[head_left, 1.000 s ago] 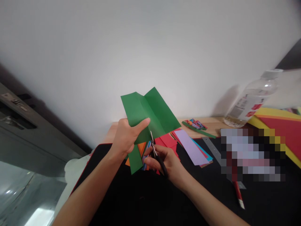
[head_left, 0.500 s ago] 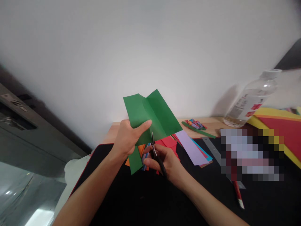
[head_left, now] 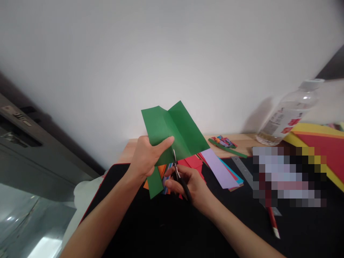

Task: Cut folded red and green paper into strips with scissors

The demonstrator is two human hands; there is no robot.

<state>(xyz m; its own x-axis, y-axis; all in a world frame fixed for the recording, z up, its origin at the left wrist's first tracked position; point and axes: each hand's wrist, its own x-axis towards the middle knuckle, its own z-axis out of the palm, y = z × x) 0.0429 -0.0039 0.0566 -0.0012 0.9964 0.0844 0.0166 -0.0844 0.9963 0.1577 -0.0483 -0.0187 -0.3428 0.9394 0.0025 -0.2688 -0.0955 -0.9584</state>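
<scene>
My left hand (head_left: 146,156) pinches a creased green paper sheet (head_left: 174,130) and holds it upright above the desk, thumb across its front. My right hand (head_left: 188,186) is closed round the black handles of a pair of scissors (head_left: 178,175). The blades point up into the sheet's lower edge along a crease. A narrow green strip (head_left: 155,181) hangs down from the sheet below my left hand.
Coloured paper strips, red, lilac (head_left: 219,168), blue and orange, lie on a black mat (head_left: 150,229). A metal ruler (head_left: 242,166), a red pen (head_left: 272,222), small paper scraps (head_left: 224,142), a plastic bottle (head_left: 288,113) and yellow and red sheets (head_left: 321,143) are at the right.
The green sheet has shifted slightly to the right and the scissors' blades have moved a little further up into it. My hands stay almost in place.
</scene>
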